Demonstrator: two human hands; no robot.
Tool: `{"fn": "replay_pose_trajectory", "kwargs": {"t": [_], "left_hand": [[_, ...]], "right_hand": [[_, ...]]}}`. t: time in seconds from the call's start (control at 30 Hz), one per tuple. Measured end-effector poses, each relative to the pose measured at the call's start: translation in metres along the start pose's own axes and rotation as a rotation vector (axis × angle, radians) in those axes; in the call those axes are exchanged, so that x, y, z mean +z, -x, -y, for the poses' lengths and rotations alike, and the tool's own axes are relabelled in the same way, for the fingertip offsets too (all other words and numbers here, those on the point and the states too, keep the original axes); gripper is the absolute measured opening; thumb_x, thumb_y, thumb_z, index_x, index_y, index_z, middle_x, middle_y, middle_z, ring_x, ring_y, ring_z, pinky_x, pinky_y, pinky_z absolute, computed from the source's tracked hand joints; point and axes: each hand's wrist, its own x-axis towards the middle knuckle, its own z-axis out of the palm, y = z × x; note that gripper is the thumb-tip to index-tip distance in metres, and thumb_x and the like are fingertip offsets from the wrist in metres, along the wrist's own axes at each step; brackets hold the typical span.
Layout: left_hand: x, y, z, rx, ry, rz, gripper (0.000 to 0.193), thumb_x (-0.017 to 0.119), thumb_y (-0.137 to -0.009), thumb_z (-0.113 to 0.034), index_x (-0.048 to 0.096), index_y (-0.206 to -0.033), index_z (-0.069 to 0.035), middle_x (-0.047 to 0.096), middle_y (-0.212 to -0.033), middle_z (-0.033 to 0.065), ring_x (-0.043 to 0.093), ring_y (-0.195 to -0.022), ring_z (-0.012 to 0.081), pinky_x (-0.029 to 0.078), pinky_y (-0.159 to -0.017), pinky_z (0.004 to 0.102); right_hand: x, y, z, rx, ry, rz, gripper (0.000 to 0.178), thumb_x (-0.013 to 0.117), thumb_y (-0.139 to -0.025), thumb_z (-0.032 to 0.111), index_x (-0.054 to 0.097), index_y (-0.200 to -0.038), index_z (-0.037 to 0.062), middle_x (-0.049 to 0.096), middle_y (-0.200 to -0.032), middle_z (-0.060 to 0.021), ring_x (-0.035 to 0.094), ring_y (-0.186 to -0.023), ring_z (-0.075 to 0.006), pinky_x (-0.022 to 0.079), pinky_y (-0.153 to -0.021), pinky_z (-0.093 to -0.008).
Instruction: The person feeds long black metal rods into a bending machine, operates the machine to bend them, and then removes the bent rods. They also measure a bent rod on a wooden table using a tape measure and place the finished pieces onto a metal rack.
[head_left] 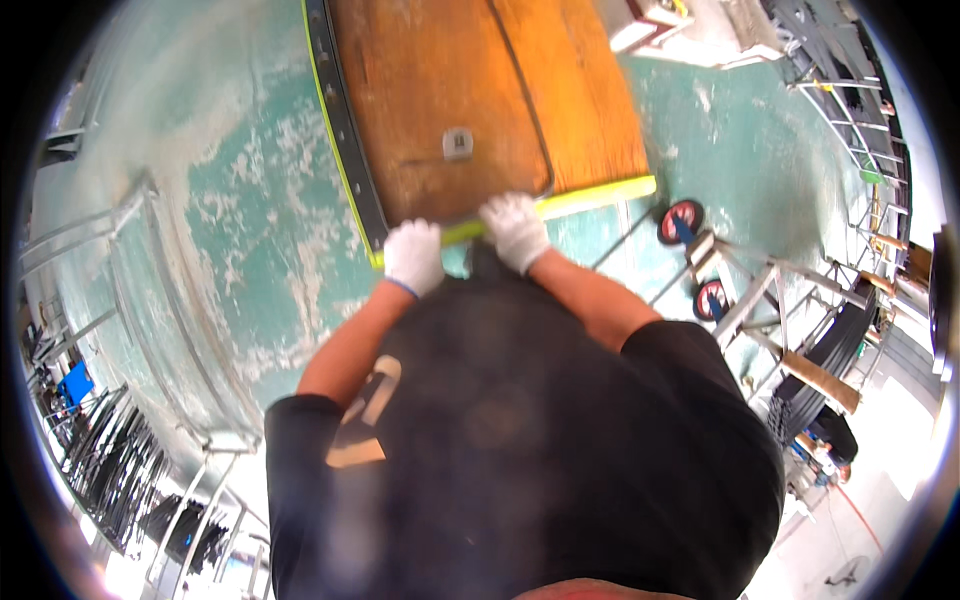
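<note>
Strip [525, 85], dark and thin, lies bent across the wooden tabletop [410, 80], its near stretch reaching our gloved left hand [413, 258] and right hand [515, 230] by the yellow edge [600, 193]. We cannot tell whether either grip is closed around it.

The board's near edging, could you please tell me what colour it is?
The edging is bright yellow-green, best seen in the head view.
</note>
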Motion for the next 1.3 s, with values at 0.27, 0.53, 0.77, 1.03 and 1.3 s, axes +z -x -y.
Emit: {"fn": "replay_pose_trajectory", "kwargs": {"t": [0.27, 0.53, 0.77, 1.03, 1.3], "left_hand": [[0.008, 0.0, 0.02, -0.19, 0.437, -0.112, 0.02, 0.067, -0.088, -0.017, 0.073, -0.106, -0.012, 0.073, -0.103, 0.0167, 0.071, -0.101, 0.0369, 0.057, -0.09, 0.048], [0.0, -0.011, 0.008, -0.206, 0.865, -0.136, 0.027, 0.069, -0.087, -0.014, 0.073, -0.11, 0.0, 0.077, -0.108, 0.0171, 0.076, -0.101, 0.0262, 0.059, -0.09, 0.0371], [-0.107, -0.053, -0.007, -0.199, 1.4, -0.064, 0.042, 0.072, -0.101, -0.03, 0.067, -0.126, 0.004, 0.074, -0.107, 0.0094, 0.069, -0.096, 0.0176, 0.056, -0.085, 0.0319], [-0.26, -0.025, -0.017, -0.076, 1.962, -0.298, 0.028, 0.059, -0.087, 0.008, 0.065, -0.113, 0.0, 0.075, -0.101, 0.0181, 0.074, -0.086, 0.0312, 0.062, -0.081, 0.0446], [-0.27, 0.049, 0.037, 0.234, 2.149, -0.329, 0.028, 0.065, -0.085, 0.0, 0.064, -0.113, -0.001, 0.071, -0.107, 0.0188, 0.073, -0.093, 0.0359, 0.061, -0.085, 0.0496]], "right_hand": [[-0.046, -0.013, -0.047, 0.582, -0.112, 0.079, 0.045, 0.08, -0.085, 0.031, 0.069, -0.123, 0.0094, 0.069, -0.116, -0.0155, 0.063, -0.113, -0.0373, 0.049, -0.098, -0.0504], [-0.033, -0.03, -0.097, 0.988, -0.298, 0.122, 0.038, 0.075, -0.083, 0.023, 0.074, -0.116, 0.0051, 0.076, -0.108, -0.0233, 0.073, -0.106, -0.0386, 0.058, -0.093, -0.0463], [-0.156, -0.041, -0.041, 0.616, -1.071, -0.08, 0.04, 0.08, -0.079, 0.016, 0.073, -0.115, -0.0004, 0.077, -0.104, -0.0133, 0.073, -0.096, -0.0199, 0.058, -0.086, -0.0338], [-0.112, -0.092, 0.053, 0.593, -1.169, -0.489, 0.028, 0.073, -0.1, 0.024, 0.07, -0.114, 0.0003, 0.073, -0.101, -0.0098, 0.067, -0.091, -0.0176, 0.054, -0.081, -0.0335], [-0.047, -0.105, 0.048, 1.025, -2.209, 0.207, 0.033, 0.063, -0.106, 0.044, 0.066, -0.102, 0.0117, 0.057, -0.071, 0.0004, 0.058, -0.062, -0.0185, 0.048, -0.053, -0.038]]}}
